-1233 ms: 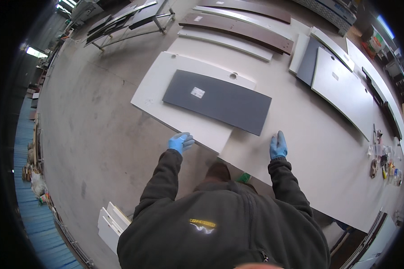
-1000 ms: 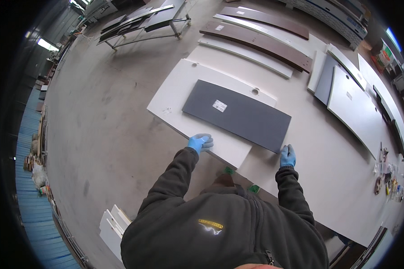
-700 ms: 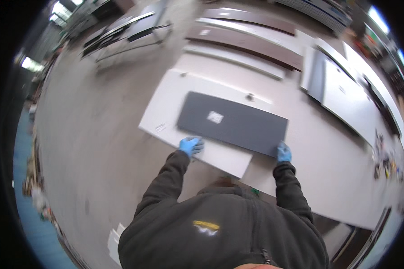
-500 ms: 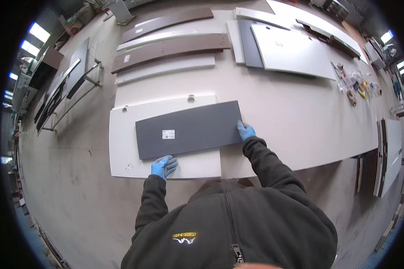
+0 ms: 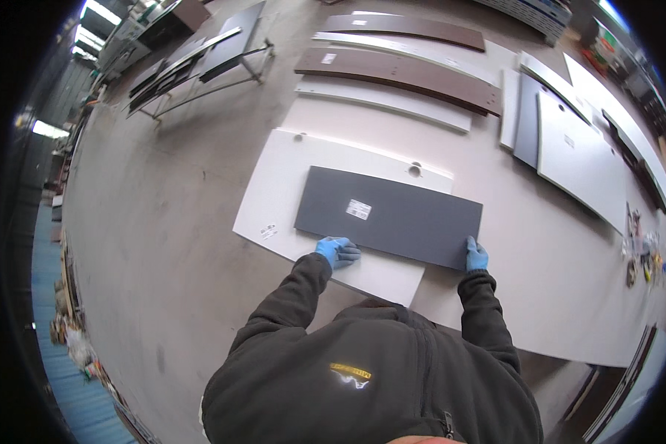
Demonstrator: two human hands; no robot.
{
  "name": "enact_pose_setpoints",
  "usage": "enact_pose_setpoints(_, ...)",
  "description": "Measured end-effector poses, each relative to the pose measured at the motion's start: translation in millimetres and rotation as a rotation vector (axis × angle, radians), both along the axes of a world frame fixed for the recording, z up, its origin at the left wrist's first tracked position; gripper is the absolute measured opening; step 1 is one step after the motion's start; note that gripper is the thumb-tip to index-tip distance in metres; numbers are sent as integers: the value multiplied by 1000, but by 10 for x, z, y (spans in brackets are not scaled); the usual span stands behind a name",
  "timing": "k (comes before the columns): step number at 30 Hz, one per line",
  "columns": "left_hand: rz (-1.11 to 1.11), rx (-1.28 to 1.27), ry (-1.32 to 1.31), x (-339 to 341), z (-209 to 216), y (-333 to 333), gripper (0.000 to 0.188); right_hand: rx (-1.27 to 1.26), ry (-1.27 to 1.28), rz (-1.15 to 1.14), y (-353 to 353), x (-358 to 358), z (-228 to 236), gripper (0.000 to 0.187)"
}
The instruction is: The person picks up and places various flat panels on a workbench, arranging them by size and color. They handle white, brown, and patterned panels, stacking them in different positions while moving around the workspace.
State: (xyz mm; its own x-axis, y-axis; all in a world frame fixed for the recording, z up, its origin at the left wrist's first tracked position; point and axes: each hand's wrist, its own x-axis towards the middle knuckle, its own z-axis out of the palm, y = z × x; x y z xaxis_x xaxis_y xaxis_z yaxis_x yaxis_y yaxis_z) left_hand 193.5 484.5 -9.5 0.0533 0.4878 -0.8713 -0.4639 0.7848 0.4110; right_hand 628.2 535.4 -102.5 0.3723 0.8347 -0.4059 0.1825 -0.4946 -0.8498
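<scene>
A dark grey rectangular panel [image 5: 407,222] with a white label [image 5: 359,210] lies partly over a larger white panel [image 5: 274,181] on the broad pale table. Its right end reaches past the white panel. My left hand [image 5: 338,252], in a blue glove, is closed at the grey panel's near long edge, left of its middle. At the near right corner, my right hand [image 5: 476,255], also blue-gloved, grips the short end with the thumb on top; the other fingers are mostly hidden. Two round holes show along the white panel's far edge.
Long brown and white boards [image 5: 399,70] lie at the table's far side. White and grey panels [image 5: 581,159] are stacked to the right, with small hardware and tools [image 5: 647,255] beyond. A metal rack [image 5: 222,78] holding panels stands at the far left. More panels [image 5: 629,388] lean at the lower right.
My view has swung left, so the table and panels appear farther right and turned clockwise. Both hands remain on the grey panel, which still overlaps the white one.
</scene>
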Motion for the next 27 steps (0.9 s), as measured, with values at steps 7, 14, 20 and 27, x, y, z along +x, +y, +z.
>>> enact_pose_setpoints(7,-29,33,-69,-88,-5,26,28,42,63,13,-15,80,-206,41)
enact_pose_setpoints(14,-114,-14,116,81,78,88,32,22,51,-33,-75,133,-313,48)
enact_pose_setpoints(20,-533,117,138,783,416,145,34,63,210,-125,-417,313,-307,44)
enact_pose_setpoints(27,-681,304,25,2237,596,106,37,7,420,-243,-1288,913,11,36)
